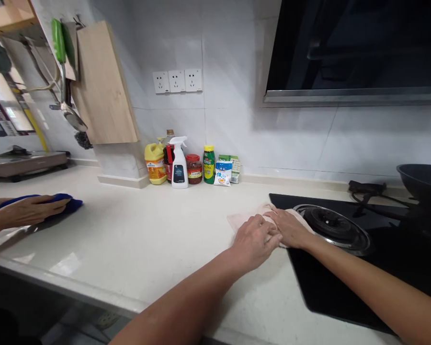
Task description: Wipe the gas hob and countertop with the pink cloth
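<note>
A pale pink cloth (239,221) lies bunched across the left edge of the black glass cooktop (330,282) and the white countertop (158,254). My left hand (255,239) is closed on it with curled fingers, right at the cooktop's edge. Touching the left one, my right hand (289,227) presses down and grips the same cloth, just left of the round burner (332,227). Part of the cloth is hidden beneath both hands.
Along the wall stand a yellow jug (155,165), a white spray bottle (179,165), a red-lidded jar (194,170), a green bottle (209,165) and a white packet (223,173). A dark wok (425,184) sits right. Another person's hands (28,211) hold a blue cloth (73,205) at left.
</note>
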Motion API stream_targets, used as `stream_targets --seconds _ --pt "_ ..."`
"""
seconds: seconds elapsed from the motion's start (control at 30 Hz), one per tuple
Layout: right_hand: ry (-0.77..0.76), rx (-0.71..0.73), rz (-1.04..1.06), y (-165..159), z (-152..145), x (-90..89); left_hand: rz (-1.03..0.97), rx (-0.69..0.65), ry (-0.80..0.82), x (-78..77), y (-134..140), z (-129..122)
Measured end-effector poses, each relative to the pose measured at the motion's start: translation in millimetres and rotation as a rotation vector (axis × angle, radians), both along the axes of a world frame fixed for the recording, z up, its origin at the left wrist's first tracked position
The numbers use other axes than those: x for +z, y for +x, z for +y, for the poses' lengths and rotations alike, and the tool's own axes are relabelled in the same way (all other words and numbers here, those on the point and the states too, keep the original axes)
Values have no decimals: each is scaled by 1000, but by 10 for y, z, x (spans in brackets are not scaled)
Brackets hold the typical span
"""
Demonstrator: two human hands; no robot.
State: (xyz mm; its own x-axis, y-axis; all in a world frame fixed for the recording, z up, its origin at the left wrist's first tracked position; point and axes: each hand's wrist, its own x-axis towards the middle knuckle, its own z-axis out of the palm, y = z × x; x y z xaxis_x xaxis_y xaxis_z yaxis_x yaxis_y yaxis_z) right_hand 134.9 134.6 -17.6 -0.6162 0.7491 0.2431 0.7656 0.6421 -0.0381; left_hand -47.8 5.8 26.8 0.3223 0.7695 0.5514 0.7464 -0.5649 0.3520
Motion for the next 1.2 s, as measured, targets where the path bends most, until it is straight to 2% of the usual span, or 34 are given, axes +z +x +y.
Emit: stream_targets --seconds 0.13,0.27,0.37,0.47,0.57,0.67,0.87,1.03,1.1,1.2 --pt "-20 -150 -49 -210 453 58 3 -13 19 -5 -21 15" --pt "-29 -205 -43 -363 738 112 17 10 41 -29 -26 25" --pt "-34 -230 -44 -428 818 112 49 27 35 -42 -31 31" --pt "-33 -234 -55 -443 755 87 60 34 16 -41 -38 36" --pt "-31 -214 -76 -400 543 52 43 22 -15 -29 -45 48" --pt "-35 -157 -101 -312 197 23 32 38 -49 -7 -50 63" --pt "-51 104 72 -91 -817 33 -34 26 -68 67 -61 30" --pt "-146 189 96 156 -1610 46 -50 16 -77 69 -41 -24" --pt "-198 205 74 231 -1770 79 -41 4 -90 50 -16 -39" --pt "-242 228 77 264 -1799 178 -26 -8 -132 27 18 -50"
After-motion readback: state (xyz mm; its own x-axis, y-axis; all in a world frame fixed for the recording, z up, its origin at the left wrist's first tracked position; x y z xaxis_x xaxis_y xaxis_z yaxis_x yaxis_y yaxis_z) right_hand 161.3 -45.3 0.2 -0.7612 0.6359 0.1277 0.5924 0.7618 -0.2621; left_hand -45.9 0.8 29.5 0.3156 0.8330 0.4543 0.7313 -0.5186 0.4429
